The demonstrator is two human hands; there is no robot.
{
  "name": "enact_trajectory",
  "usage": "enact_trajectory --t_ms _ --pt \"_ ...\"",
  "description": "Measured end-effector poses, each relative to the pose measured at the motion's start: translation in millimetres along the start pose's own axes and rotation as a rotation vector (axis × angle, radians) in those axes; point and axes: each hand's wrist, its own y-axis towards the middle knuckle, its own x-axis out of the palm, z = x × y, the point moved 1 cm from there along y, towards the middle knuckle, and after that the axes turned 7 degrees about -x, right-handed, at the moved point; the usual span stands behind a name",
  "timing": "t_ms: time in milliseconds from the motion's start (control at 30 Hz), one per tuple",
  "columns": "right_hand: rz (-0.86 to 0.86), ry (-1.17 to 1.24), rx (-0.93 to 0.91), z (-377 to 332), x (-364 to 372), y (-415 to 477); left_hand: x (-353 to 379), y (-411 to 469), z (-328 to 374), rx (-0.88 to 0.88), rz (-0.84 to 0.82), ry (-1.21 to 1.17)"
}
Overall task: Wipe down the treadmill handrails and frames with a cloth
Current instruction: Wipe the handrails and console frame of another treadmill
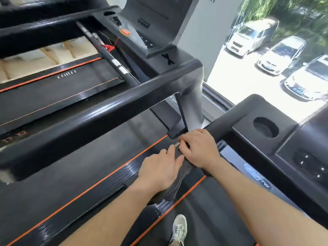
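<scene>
We stand on the treadmill, our two hands meeting at its left handrail [221, 124], just below where the rail joins the console. Our right hand [199, 148] curls over the rail, fingers bent down around it and the dark grey cloth [179, 176]. Our left hand [160, 170] lies flatter beside it, fingers extended and pressed against the cloth, which drapes down from the rail toward the orange-edged side strip [99, 183]. Beyond the handrail runs the neighbouring treadmill's thick black rail [99, 112]. To the right of the handrail sits the console's round cup holder [265, 127]. One sneaker [179, 229] rests on the belt below the rail.
</scene>
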Motion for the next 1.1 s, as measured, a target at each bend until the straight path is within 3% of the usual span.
enact_trajectory --t_ms 267,367,533,633,700,767,833,967,1100 --pt "0.006 0.033 0.071 102.5 -11.6 22.8 4.0 86.3 79.2 -0.095 0.015 -0.032" --pt "-0.038 -0.07 0.105 139.5 -10.8 26.3 5.6 115.8 104.2 -0.1 0.017 -0.083" --pt "-0.062 -0.179 0.215 201.8 -18.0 28.3 17.1 171.7 147.8 -0.011 0.129 -0.109" --pt "-0.078 -0.14 0.372 244.1 -23.0 25.6 22.8 208.5 177.0 0.103 0.239 -0.032" --pt "-0.175 -0.111 0.511 275.0 -25.3 25.9 20.5 229.6 200.4 0.196 0.268 -0.002" --pt "-0.29 -0.042 0.654 299.8 -31.8 27.4 15.8 251.3 226.4 0.218 0.145 -0.097" --pt "-0.368 0.035 0.683 317.8 -38.1 30.4 20.6 275.0 248.5 0.175 0.034 -0.139" --pt "-0.332 0.154 0.696 329.6 -47.6 37.2 18.5 301.7 265.0 0.161 -0.029 -0.165" --pt "-0.327 0.057 0.705 313.2 -50.2 28.7 17.6 287.0 252.8 0.159 -0.104 -0.175"
